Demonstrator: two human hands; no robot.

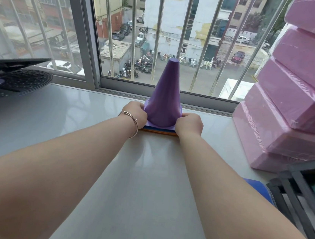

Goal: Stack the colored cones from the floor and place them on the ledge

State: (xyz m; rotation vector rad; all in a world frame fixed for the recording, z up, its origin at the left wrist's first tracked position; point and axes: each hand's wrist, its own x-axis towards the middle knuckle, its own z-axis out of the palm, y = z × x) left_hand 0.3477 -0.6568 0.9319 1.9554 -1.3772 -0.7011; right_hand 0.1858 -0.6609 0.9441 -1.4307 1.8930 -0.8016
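A stack of cones [164, 98] stands upright on the pale grey ledge [92, 123] close to the window. The purple cone is on top; blue and orange base edges show beneath it. My left hand [136, 113] grips the left side of the stacked bases. My right hand [190, 123] grips the right side. Both arms reach straight forward across the ledge. The cones under the purple one are hidden apart from their base edges.
A barred window frame [156, 91] runs just behind the cones. Wrapped pink blocks [296, 108] are piled at the right. A dark perforated disc and flat panel [18, 80] lie at the left. A black rack [305, 197] sits at the lower right.
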